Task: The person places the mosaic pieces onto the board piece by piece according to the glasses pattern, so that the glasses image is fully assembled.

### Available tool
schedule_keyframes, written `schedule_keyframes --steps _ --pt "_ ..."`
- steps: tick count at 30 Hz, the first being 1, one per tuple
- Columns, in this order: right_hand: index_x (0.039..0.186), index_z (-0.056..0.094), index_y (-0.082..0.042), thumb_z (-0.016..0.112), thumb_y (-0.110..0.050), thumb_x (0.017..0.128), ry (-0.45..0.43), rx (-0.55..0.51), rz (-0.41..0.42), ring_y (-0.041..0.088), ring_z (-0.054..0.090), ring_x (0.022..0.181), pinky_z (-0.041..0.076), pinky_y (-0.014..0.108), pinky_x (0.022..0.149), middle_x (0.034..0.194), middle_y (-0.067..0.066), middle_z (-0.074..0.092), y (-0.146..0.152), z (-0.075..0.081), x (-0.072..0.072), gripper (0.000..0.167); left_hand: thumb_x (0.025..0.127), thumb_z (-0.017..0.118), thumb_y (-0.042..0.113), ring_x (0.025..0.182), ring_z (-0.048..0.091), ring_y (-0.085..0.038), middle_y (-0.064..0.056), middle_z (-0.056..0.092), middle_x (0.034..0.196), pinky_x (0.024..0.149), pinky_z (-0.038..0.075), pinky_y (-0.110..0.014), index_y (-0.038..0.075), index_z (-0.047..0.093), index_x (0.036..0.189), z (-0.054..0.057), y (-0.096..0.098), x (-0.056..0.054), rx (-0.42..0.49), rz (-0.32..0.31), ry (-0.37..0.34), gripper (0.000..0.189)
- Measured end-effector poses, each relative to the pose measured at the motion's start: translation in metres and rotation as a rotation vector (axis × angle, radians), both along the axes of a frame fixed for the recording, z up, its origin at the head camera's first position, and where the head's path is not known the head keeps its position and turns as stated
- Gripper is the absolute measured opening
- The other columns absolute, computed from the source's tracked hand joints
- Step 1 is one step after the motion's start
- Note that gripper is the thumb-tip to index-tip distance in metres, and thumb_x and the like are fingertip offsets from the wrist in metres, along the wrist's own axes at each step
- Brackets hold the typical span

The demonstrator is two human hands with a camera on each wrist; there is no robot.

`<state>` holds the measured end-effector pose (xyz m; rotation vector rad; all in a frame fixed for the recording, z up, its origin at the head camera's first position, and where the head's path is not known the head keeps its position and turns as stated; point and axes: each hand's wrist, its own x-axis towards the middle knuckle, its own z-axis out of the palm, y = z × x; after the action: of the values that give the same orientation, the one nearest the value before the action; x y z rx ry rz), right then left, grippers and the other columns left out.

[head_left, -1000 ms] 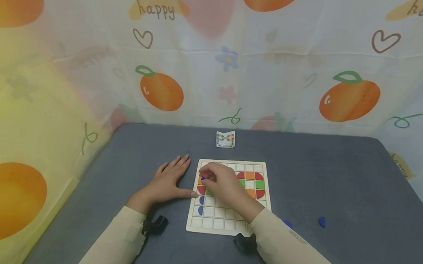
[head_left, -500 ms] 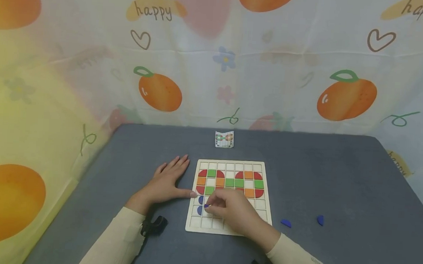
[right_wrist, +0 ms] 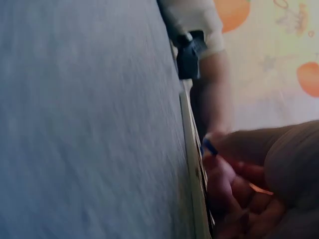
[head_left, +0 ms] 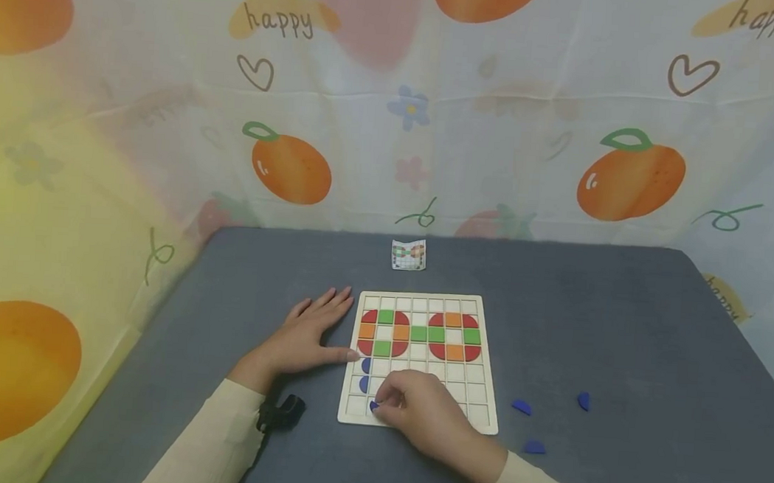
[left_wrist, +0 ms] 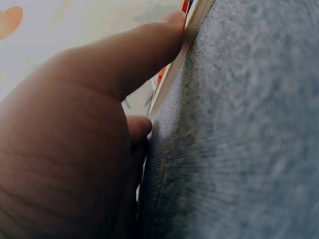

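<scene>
My right hand (head_left: 426,414) pinches a small blue half-round piece (head_left: 373,405) between thumb and forefinger, low over the near-left squares of a pale wooden grid board (head_left: 476,413). In the right wrist view the blue piece (right_wrist: 210,146) shows at the fingertips. My left hand (head_left: 301,343) lies flat on the table with fingers spread, its thumb touching the board's left edge. On the board, red, orange and green pieces make two rings joined by green squares (head_left: 418,333). Two blue half-rounds (head_left: 365,374) sit in the left column below them.
Three loose blue half-rounds lie right of the board: one (head_left: 521,406) nearest it, another (head_left: 583,400) farther right, a third (head_left: 535,447) nearer me. A small printed pattern card (head_left: 409,255) stands behind the board on the grey table (head_left: 279,257). A patterned cloth (head_left: 365,159) hangs behind.
My right hand has moved from the board's upper left toward its near-left corner, still pinching the blue piece. The pieces it covered are now visible. My left hand stays nearly in place.
</scene>
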<state>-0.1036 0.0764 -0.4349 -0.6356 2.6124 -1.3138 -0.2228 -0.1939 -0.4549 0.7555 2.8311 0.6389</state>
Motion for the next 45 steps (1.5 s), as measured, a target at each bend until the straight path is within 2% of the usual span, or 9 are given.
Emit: schedule_keyframes --steps 6,13,22,32,39,45 --pt "0.091 0.075 -0.02 0.086 -0.019 0.095 0.052 0.067 -0.017 0.002 0.055 0.073 0.05 0.03 0.068 0.08 -0.017 0.057 -0.0053 -0.0023 0.002 0.012 0.092 0.073 0.074 0.165 0.012 -0.025 0.004 0.024 0.178 0.126 0.004 -0.064 0.018 0.034 0.173 0.0035 0.0025 0.0017 0.028 -0.022 -0.016 0.106" --pt "0.09 0.076 -0.018 0.088 -0.019 0.095 0.106 0.084 -0.008 0.003 0.054 0.075 0.051 0.03 0.069 0.082 -0.015 0.056 -0.0021 -0.0009 0.0032 0.013 0.091 0.074 0.073 0.165 0.013 -0.027 0.006 0.026 0.177 0.126 0.002 -0.065 0.022 0.035 0.173 0.0054 0.004 0.0012 0.037 -0.048 -0.02 0.105" --pt "0.09 0.077 -0.018 0.088 -0.019 0.095 0.171 0.125 -0.027 0.001 0.05 0.07 0.049 0.027 0.064 0.081 -0.016 0.053 -0.0058 -0.0054 0.0022 0.012 0.091 0.076 0.072 0.165 0.013 -0.026 0.007 0.027 0.177 0.126 0.002 -0.065 0.021 0.035 0.173 0.0065 0.0052 0.0002 0.041 -0.051 -0.029 0.105" --pt "0.094 0.079 -0.017 0.088 -0.018 0.095 0.211 0.171 -0.035 0.0 0.054 0.073 0.05 0.026 0.065 0.083 -0.015 0.057 -0.009 -0.0061 0.0024 0.008 0.091 0.075 0.072 0.165 0.013 -0.027 0.007 0.027 0.177 0.126 0.002 -0.065 0.021 0.034 0.173 0.0048 0.004 0.0009 0.043 -0.052 -0.024 0.106" --pt "0.096 0.079 -0.017 0.085 -0.021 0.096 0.192 0.195 -0.032 0.0 0.055 0.074 0.051 0.025 0.066 0.085 -0.014 0.057 -0.0102 -0.0059 0.0037 0.007 0.091 0.074 0.073 0.165 0.012 -0.028 0.007 0.026 0.177 0.126 0.001 -0.065 0.021 0.034 0.173 0.0038 0.0044 0.0029 0.046 -0.052 -0.032 0.105" --pt "0.105 0.077 -0.018 0.085 -0.028 0.098 0.105 0.166 0.003 0.001 0.055 0.077 0.052 0.028 0.07 0.088 -0.014 0.057 -0.0054 -0.0014 0.005 0.014 0.09 0.075 0.072 0.165 0.012 -0.029 0.006 0.027 0.177 0.126 0.001 -0.065 0.021 0.034 0.173 0.0031 0.0056 0.0035 0.045 -0.05 -0.038 0.105"
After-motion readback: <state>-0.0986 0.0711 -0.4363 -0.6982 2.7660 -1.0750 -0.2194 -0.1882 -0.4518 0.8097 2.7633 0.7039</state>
